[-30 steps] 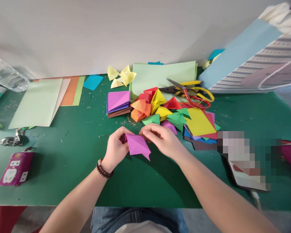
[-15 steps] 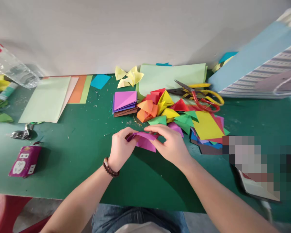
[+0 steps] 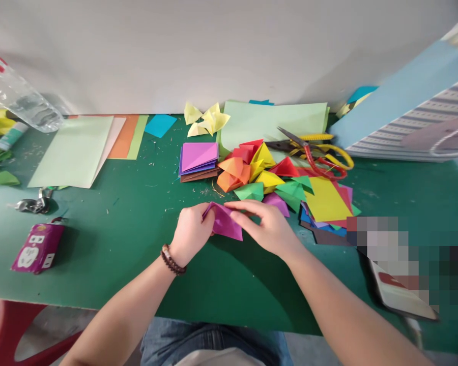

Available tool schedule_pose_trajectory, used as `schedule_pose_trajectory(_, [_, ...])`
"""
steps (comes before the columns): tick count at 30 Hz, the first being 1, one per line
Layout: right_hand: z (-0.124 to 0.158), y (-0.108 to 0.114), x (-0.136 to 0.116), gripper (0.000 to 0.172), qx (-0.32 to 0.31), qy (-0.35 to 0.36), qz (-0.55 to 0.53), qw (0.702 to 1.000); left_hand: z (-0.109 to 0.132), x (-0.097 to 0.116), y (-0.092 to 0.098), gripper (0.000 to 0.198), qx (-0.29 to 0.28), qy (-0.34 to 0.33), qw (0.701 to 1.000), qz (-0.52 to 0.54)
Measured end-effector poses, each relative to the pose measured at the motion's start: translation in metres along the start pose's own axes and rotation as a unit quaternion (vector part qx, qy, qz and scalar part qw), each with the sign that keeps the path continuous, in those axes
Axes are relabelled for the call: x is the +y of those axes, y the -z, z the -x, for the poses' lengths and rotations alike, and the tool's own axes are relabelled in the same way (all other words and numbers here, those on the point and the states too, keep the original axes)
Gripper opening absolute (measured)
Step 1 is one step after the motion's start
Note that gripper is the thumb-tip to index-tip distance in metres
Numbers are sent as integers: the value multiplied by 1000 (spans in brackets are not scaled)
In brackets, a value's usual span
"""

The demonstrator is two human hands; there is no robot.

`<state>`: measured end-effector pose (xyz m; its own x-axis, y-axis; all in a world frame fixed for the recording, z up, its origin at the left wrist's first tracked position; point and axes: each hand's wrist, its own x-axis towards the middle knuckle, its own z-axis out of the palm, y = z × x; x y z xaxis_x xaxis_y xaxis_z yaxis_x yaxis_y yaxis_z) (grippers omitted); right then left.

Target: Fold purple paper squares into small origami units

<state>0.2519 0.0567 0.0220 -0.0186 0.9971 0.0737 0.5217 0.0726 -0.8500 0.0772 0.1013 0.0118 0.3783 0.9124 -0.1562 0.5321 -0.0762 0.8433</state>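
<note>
We are folding the purple paper (image 3: 224, 223); the fingers of our left hand (image 3: 191, 235) and right hand (image 3: 265, 226) pinch it closed. Next, the fold needs pressing flat.

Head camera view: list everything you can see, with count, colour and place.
Mat: one, dark green, under everything.
Folded paper pieces: many, mixed colours, heaped centre.
Folded paper stack: one, purple on top, left of heap.
Pale green paper sheets: two, left and back.
Scissors: at least one pair, red and yellow handles, right of heap.
Plastic bottle: one, clear, upper left.
Packet: one, purple, lower left.
Purple paper: one piece, between hands.
Left hand: one, holding purple paper, beaded bracelet on wrist.
Right hand: one, fingers on purple paper.
</note>
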Motion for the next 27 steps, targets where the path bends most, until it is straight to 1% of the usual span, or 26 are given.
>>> schedule_pose_trajectory(2, [0, -3, 3, 25, 2, 5, 39, 999, 0, 1, 0, 28, -4, -14, 1000, -22])
schedule_pose_trajectory(6, [1, -9, 10, 23, 30, 53, 136, 989, 2, 5, -1, 29, -18, -83, 993, -80])
schedule_pose_trajectory(9, [1, -10, 12, 21, 56, 65, 170, 982, 3, 7, -3, 21, -28, -123, 989, -82])
schedule_pose_trajectory(11, [2, -10, 12, 19, 66, 51, 148, 985, 4, 7, -3, 25, -12, -144, 988, -63])
schedule_pose_trajectory(13, [2, -9, 11, 14, 61, 18, 97, 993, 3, 6, -3, 29, 19, -157, 987, -39])
schedule_pose_trajectory(16, [0, -9, 12, 7, 36, -42, 32, 998, 2, 6, -3, 24, 51, -151, 987, -21])
schedule_pose_trajectory(18, [-1, -10, 13, 3, 14, -71, 15, 997, 2, 6, -2, 19, 52, -147, 987, -23])
schedule_pose_trajectory(20, [-1, -11, 14, 4, 9, -88, 3, 996, 2, 6, -1, 13, 52, -144, 988, -30])
schedule_pose_trajectory(22, [-1, -10, 14, 11, 24, -83, -29, 996, 1, 6, 2, 11, 65, -131, 989, -30])
schedule_pose_trajectory(24, [0, -8, 14, 12, 32, -49, -82, 995, -1, 6, 6, 10, 99, -108, 989, -24])
schedule_pose_trajectory(26, [1, -4, 13, 11, 1, -1, -118, 993, -3, 5, 10, 9, 140, -85, 986, -15])
schedule_pose_trajectory(27, [1, -2, 12, 16, -21, 19, -116, 993, -4, 4, 12, 8, 158, -77, 984, -9])
